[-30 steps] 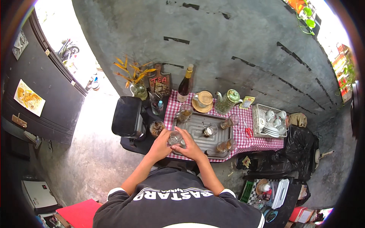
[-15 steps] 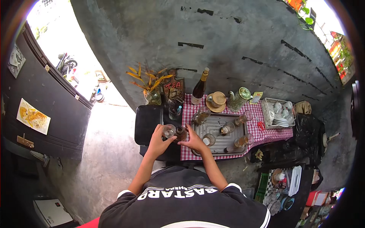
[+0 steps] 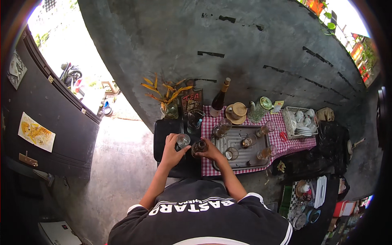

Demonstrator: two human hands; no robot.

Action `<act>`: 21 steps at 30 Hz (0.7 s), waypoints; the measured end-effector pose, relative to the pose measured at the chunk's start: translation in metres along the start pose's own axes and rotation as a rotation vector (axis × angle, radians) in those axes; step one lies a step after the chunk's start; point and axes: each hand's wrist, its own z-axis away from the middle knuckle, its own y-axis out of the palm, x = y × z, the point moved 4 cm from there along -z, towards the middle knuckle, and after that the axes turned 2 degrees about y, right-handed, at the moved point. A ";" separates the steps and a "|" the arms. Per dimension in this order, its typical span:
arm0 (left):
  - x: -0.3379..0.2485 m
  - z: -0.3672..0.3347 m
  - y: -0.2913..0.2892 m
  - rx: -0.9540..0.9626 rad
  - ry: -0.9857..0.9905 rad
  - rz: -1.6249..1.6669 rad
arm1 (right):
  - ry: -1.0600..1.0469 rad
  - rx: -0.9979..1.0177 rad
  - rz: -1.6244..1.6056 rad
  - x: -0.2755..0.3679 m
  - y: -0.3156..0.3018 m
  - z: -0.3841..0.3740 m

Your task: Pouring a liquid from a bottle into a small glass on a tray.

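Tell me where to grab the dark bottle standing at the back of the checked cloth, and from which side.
Grip the dark bottle around its wide lower body, coming from the front left. It stands upright and its neck is narrow. A lidded cup sits close on its right and glasses stand in front, so the left looks the freest approach.

A small dark rectangular sign point(image 3: 192, 101) with red lettering stands beside the brown bottle point(image 3: 219, 99).

The tray point(image 3: 241, 152) lies on the cloth point(image 3: 300, 143), with the bottle point(image 3: 219, 100) seemingly behind it.
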 end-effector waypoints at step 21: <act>0.007 -0.001 -0.001 -0.121 0.043 -0.103 | -0.131 -0.426 -0.203 -0.001 0.032 0.029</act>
